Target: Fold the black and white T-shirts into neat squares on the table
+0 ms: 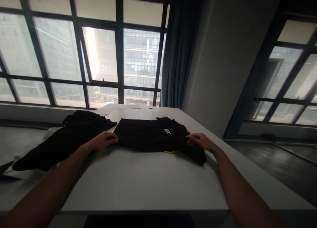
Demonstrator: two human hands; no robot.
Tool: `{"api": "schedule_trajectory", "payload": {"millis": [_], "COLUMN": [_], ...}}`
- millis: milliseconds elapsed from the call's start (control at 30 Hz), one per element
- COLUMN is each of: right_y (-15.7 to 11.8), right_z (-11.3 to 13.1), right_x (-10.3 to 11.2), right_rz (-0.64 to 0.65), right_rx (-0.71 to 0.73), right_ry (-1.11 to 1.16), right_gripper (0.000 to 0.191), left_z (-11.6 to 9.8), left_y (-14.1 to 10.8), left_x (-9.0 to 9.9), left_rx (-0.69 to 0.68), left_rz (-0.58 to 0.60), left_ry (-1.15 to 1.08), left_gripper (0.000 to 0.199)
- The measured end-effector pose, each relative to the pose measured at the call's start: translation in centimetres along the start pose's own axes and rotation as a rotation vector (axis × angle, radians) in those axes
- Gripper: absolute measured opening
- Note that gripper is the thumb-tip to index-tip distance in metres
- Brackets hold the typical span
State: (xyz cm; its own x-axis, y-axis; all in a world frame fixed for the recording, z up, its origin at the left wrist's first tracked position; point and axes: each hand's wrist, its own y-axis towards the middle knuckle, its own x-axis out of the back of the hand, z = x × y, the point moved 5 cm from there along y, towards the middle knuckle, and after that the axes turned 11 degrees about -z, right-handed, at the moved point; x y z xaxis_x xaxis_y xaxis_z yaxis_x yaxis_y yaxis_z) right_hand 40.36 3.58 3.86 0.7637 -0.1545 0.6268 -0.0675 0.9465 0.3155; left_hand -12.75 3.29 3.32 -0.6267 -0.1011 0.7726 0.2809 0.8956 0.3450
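A black T-shirt (146, 132) lies sideways on the white table, its hem end to the left and its sleeves to the right. White lettering (167, 131) shows on its chest, and a small yellow strip (169, 152) peeks out at the near edge. My left hand (105, 140) pinches the shirt's near left corner. At the shoulder, near the lower sleeve, the fingers of my right hand (199, 140) are closed on the fabric; the exact grip is partly hidden.
A heap of dark clothing (66, 139) lies left of the T-shirt, with pale cloth (50, 133) beside it. Papers (106, 109) rest at the far end of the white table (148, 185). Beyond stand windows, a blue curtain (177, 53) and a pillar (223, 56).
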Motion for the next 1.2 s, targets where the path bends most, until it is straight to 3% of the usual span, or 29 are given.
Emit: {"api": "schedule_trajectory", "payload": {"millis": [100,267,367,533,667,800,867,1000,1100,1200], "right_y": [-0.2,-1.1,-1.0,-0.4,-0.9,-1.2,-0.5,1.5,1.8,1.2], "right_z": [-3.2,-5.9,-5.3,-2.3,-1.8,-3.1,-3.6,-4.5,-5.1,-5.6], "right_x": [1.5,2.4,1.8,0.0,1.0,1.9,2.1,2.3,1.6,1.7], "right_rz": [-0.007,0.127,0.154,0.212,0.133,0.195,0.132,-0.222,-0.206,-0.116], "right_rx": [-0.147,-0.291,-0.266,-0.025,-0.038,-0.165,-0.181,-0.237,-0.262,-0.247], "right_ry": [-0.072,-0.26,-0.358,-0.234,-0.121,-0.069,-0.062,-0.313,-0.417,-0.386], "right_gripper": [0.036,0.066,0.072,0.032,0.054,0.058,0.055,0.04,0.036,0.042], "left_z": [1.0,2.5,3.1,3.0,2.6,2.5,2.7,4.3,5.1,5.2], "left_y": [-0.9,-1.6,-1.2,-0.3,-0.7,-1.4,-1.0,0.4,0.7,0.5], "left_x": [0.5,1.1,0.3,-0.2,0.9,1.9,2.0,1.5,0.6,-0.1], "left_rx": [0.058,0.031,-0.006,-0.078,0.023,0.141,0.173,0.294,0.328,0.326], "left_rz": [0.154,0.203,0.181,0.068,0.119,0.219,0.17,-0.092,-0.155,-0.089], "left_ry": [-0.035,-0.008,0.038,-0.007,-0.109,-0.196,-0.242,-0.216,-0.162,-0.151], "left_gripper": [0.046,0.044,0.036,0.039,0.042,0.045,0.05,0.068,0.072,0.076]}}
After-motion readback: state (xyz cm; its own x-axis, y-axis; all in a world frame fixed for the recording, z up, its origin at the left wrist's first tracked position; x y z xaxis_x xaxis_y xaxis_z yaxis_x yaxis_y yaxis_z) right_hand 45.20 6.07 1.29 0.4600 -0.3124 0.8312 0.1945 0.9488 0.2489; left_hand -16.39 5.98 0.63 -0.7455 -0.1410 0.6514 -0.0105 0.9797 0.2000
